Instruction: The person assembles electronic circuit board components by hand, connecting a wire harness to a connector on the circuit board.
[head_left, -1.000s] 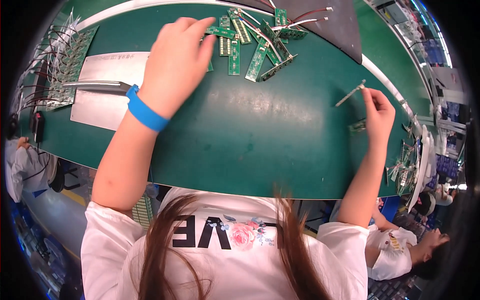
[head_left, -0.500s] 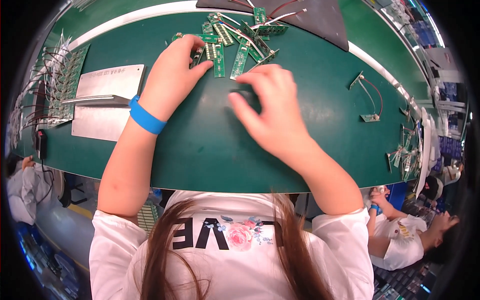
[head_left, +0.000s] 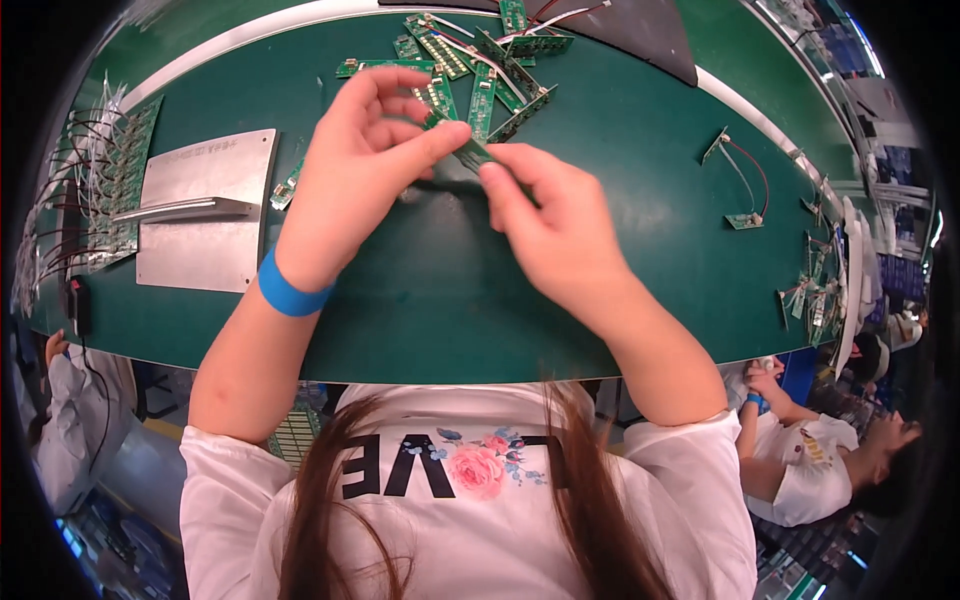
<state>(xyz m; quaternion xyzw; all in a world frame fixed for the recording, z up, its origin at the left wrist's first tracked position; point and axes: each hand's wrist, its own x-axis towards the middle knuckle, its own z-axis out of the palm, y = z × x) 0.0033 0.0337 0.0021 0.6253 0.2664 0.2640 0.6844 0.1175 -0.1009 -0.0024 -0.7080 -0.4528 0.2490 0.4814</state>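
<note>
Both hands meet over the green table (head_left: 480, 300), gripping a narrow green circuit board (head_left: 471, 153) that is tilted and seen almost edge-on. My left hand (head_left: 365, 150), with a blue band at the wrist, pinches its upper end between thumb and fingers. At the lower end, the thumb and index finger of my right hand (head_left: 560, 215) close on it. Just beyond my hands lies a loose pile of green circuit boards (head_left: 483, 100), some with red, black and white wires. My left fingers cover part of that pile.
On the left, a metal plate with an upright blade (head_left: 205, 255) stands beside a large wired board panel (head_left: 125, 190). A single small board (head_left: 287, 188) lies near my left wrist. Wired boards (head_left: 743, 220) rest at the right, with more (head_left: 815, 290) near the edge. A dark mat (head_left: 640, 40) is at the back.
My hands have come together, and a narrow circuit board is now held between them, lifted off the table. A small board now shows beside my left wrist.
</note>
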